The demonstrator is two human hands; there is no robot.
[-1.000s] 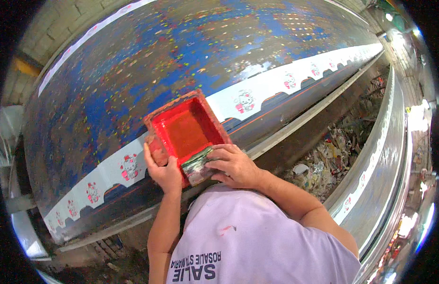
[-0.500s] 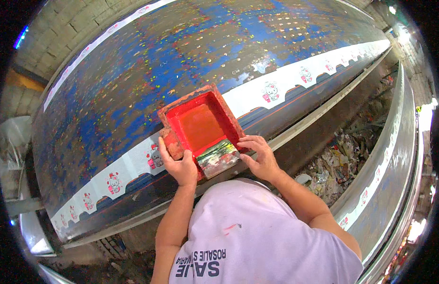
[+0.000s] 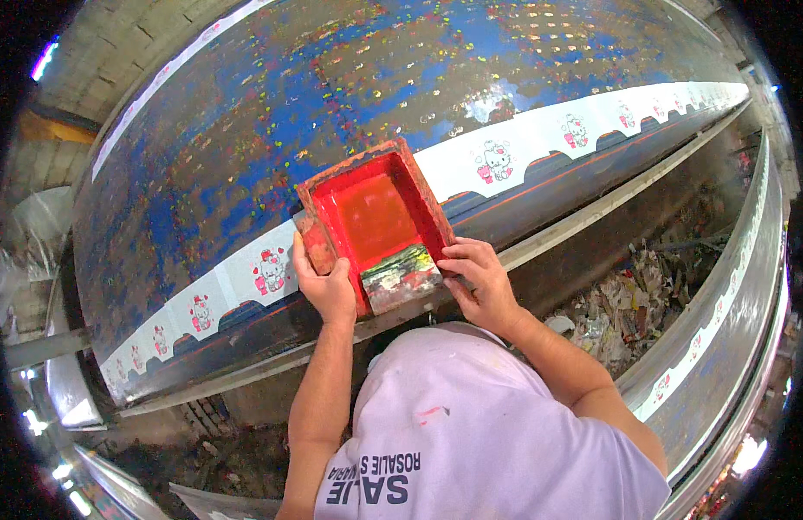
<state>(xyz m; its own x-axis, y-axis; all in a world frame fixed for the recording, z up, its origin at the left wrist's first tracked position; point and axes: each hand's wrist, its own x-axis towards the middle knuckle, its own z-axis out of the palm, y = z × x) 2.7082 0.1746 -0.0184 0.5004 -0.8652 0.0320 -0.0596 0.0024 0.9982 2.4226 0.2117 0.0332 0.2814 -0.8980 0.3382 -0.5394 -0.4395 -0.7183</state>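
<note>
L hand (image 3: 329, 290) & R hand (image 3: 479, 279) both curled shut, forearms stretched fwd, elbows bent.

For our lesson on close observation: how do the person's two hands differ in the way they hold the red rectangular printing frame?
The left hand grips the red rectangular printing frame at its left near corner, fingers curled over the rim. The right hand sits at the right near corner, fingertips pressing beside the paint-smeared squeegee. Both are bare and touch the frame.
</note>
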